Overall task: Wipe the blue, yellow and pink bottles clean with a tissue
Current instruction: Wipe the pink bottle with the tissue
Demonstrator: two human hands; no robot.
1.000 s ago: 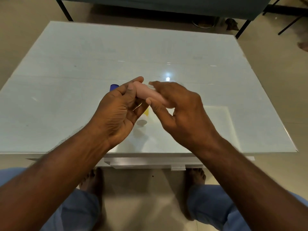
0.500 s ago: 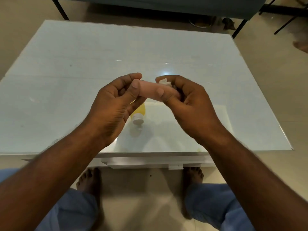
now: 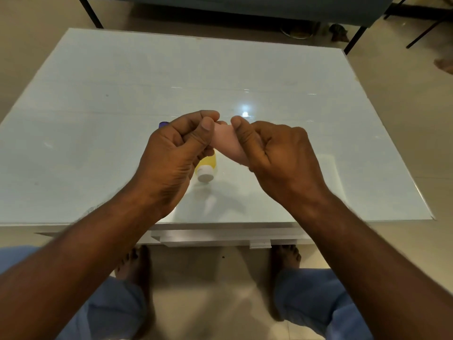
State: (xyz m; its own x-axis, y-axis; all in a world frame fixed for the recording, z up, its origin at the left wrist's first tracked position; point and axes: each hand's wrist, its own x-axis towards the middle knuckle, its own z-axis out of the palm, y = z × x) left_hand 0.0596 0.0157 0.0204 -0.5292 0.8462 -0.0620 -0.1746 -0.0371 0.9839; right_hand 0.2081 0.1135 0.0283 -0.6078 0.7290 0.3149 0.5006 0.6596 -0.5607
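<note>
Both hands hold the pink bottle (image 3: 226, 143) in the air above the glass table (image 3: 98, 119). My left hand (image 3: 176, 155) pinches its upper end between thumb and fingers. My right hand (image 3: 277, 153) wraps its lower end; the tissue is hidden inside that hand. The yellow bottle (image 3: 208, 166) with a white cap lies on the glass just under my left hand, cap toward me. Only a sliver of the blue bottle (image 3: 163, 124) shows behind my left knuckles.
The table's near edge (image 3: 220, 223) runs just beyond my knees and bare feet (image 3: 285, 258). A dark bench with thin black legs (image 3: 355, 38) stands past the far edge. A lamp glare (image 3: 245, 114) shines on the glass behind my hands.
My right hand has slid down the pink bottle and closed over its lower end; the tissue that peeked out is now hidden. The bottle tilts more steeply. The blue bottle's edge shows again.
</note>
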